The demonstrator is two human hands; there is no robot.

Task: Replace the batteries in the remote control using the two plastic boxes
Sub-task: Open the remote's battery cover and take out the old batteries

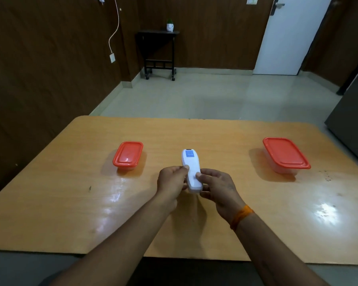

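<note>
1. Box with a red lid on, the smaller of the two, sits on the left part of the wooden table.
2. Left hand grips the remote's left edge, thumb on top, fingers curled underneath.
3. Remote control, white with a blue label at its far end, is held between both hands above the table's middle.
4. Right hand pinches the remote's near end, thumb pressing its top face; an orange wristband circles the wrist.
5. Larger box, lid closed, stands well apart on the right.

Two clear plastic boxes with red lids, one white remote control and two bare hands are on view.
</note>
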